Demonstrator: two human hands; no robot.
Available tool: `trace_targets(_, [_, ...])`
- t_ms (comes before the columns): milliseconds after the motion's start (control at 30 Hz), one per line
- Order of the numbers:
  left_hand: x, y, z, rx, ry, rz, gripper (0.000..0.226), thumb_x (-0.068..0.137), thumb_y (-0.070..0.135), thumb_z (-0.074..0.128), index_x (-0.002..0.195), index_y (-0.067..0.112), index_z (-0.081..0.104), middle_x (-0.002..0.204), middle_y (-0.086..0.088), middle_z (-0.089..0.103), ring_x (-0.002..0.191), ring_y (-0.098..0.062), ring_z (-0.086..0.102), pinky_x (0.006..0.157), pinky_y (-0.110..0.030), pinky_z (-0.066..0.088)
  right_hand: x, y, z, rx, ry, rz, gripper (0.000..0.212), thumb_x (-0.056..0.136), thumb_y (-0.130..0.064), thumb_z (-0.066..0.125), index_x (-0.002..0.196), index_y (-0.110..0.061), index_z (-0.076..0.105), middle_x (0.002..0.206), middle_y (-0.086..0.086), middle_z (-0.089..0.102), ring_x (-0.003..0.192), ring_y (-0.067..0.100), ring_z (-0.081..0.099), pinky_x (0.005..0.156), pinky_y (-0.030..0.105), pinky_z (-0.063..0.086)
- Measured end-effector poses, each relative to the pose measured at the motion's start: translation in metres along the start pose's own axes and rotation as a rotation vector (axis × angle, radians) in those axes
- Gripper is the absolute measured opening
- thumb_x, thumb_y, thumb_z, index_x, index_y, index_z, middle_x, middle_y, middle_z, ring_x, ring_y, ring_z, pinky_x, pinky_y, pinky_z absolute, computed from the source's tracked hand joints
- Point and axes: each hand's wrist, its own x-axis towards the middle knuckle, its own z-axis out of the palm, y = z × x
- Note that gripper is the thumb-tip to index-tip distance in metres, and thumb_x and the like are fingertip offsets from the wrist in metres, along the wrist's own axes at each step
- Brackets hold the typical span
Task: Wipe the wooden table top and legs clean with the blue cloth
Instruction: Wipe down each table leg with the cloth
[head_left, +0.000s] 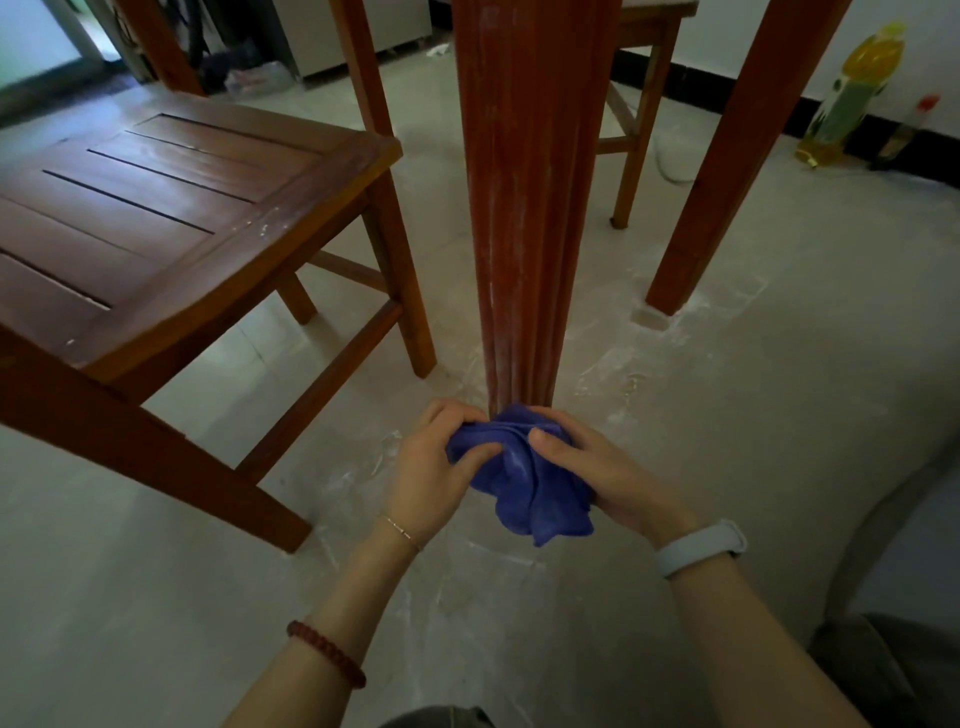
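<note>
The blue cloth (519, 467) is bunched at the very foot of the nearest table leg (524, 208), just above the floor (753, 415), and appears to be pressed against the wood there; it is held by both hands, the left hand (436, 467) with its fingers curled into the folds on one side, the right hand (597, 467) with thumb and fingers curled over the folds on the other, so each grip is closed on the cloth and neither is wide; a loose tail of the cloth hangs toward the wrists.

The step in hand is judged to be the wiping of this leg at its lowest point; pale dusty streaks are seen along the grooves of the leg above the cloth, so this leg is not judged clean yet, or it is only partly done. A second table leg (727, 171) is seen to the right and well apart, with white powder on the floor around its foot; whether it has been wiped cannot be told. The tabletop is out of view, so nothing can be said of its state.

What is judged left: the streaked length of the near leg, the other legs where dust is found, and the top if it has not been done. A wooden chair (171, 208) stands near on the left, and a yellow bottle (852, 93) is set by the wall.
</note>
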Motion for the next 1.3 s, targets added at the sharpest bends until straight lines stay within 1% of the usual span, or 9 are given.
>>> trace_targets(200, [0.001,0.003,0.006,-0.011,0.094,-0.143,0.044,0.079,0.011,0.067,0.118,0.023,0.049,0.107,0.014,0.039,0.093,0.012,0.044,0.078,0.003,0.036,0.004,0.004,0.007,-0.016,0.298,-0.069,0.011,0.09,-0.006,0.054,0.085,-0.014,0.061,0.084,0.007,0.064,0.08,0.021,0.061,0.074,0.032,0.05])
trace_targets(433, [-0.013,-0.017,-0.002,0.303,-0.164,0.037,0.011,0.082,0.007,0.063,0.089,0.014,0.068,0.092,0.003,0.059,0.077,0.003,0.048,0.076,-0.007,0.041,0.005,0.001,-0.008,0.221,0.672,0.032,0.028,0.099,-0.013,0.038,0.122,-0.001,0.049,0.111,0.015,0.056,0.106,0.031,0.055,0.091,0.047,0.046])
trace_targets(600, [-0.012,-0.012,0.006,0.153,-0.24,-0.17,0.053,0.082,0.024,0.064,0.131,0.028,0.042,0.127,0.015,0.037,0.114,0.003,0.033,0.102,-0.015,0.029,0.005,-0.004,0.001,0.277,0.606,0.038,0.032,0.1,-0.011,0.032,0.127,-0.001,0.045,0.116,0.017,0.056,0.111,0.03,0.054,0.09,0.044,0.045])
trace_targets(733, [-0.013,0.001,0.025,-0.238,-0.338,-0.301,0.096,0.069,0.022,0.077,0.133,0.042,0.008,0.125,0.035,0.023,0.108,0.025,0.031,0.084,0.005,0.03,0.005,-0.007,0.012,0.304,0.49,0.088,0.031,0.098,-0.009,0.037,0.124,0.006,0.045,0.119,0.024,0.054,0.115,0.038,0.051,0.087,0.041,0.045])
trace_targets(833, [-0.015,-0.003,0.034,-0.412,-0.25,-0.414,0.085,0.074,0.013,0.072,0.133,0.039,0.017,0.115,0.024,0.042,0.1,0.009,0.049,0.072,-0.003,0.045,0.007,-0.005,0.011,0.127,0.596,0.018,0.028,0.094,-0.008,0.046,0.122,0.0,0.046,0.114,0.017,0.057,0.108,0.03,0.056,0.083,0.034,0.046])
trace_targets(967, [-0.011,-0.005,0.027,-0.211,-0.157,-0.446,0.04,0.081,0.017,0.067,0.113,0.022,0.045,0.09,0.017,0.052,0.084,0.001,0.054,0.063,-0.006,0.043,0.0,0.003,-0.001,-0.367,0.637,-0.141,0.051,0.089,-0.009,0.056,0.134,-0.021,0.035,0.119,0.0,0.044,0.103,0.015,0.052,0.085,0.029,0.044])
trace_targets(1133, [-0.005,-0.006,0.01,-0.248,-0.143,-0.419,0.005,0.081,0.014,0.065,0.085,0.012,0.062,0.073,0.005,0.061,0.067,-0.002,0.055,0.058,-0.005,0.043,-0.005,0.011,0.012,-0.381,0.175,-0.245,0.041,0.088,-0.031,0.054,0.124,-0.042,0.039,0.138,-0.005,0.043,0.128,0.005,0.04,0.106,0.023,0.033])
trace_targets(1233, [-0.002,-0.001,0.007,-0.344,0.025,-0.45,0.015,0.081,0.011,0.065,0.078,0.024,0.059,0.075,0.007,0.063,0.066,0.001,0.061,0.059,-0.005,0.046,-0.002,0.015,0.023,-0.396,0.102,-0.123,0.058,0.079,-0.037,0.059,0.133,-0.026,0.039,0.135,0.002,0.047,0.124,0.014,0.046,0.097,0.017,0.04])
trace_targets(1300, [-0.001,0.002,0.01,-0.389,0.138,-0.468,0.016,0.081,0.01,0.065,0.078,0.024,0.058,0.077,0.006,0.064,0.07,-0.002,0.061,0.059,-0.005,0.047,-0.001,0.015,0.028,-0.254,0.168,-0.063,0.045,0.087,-0.02,0.062,0.127,-0.01,0.045,0.125,0.013,0.054,0.113,0.019,0.055,0.08,0.009,0.046])
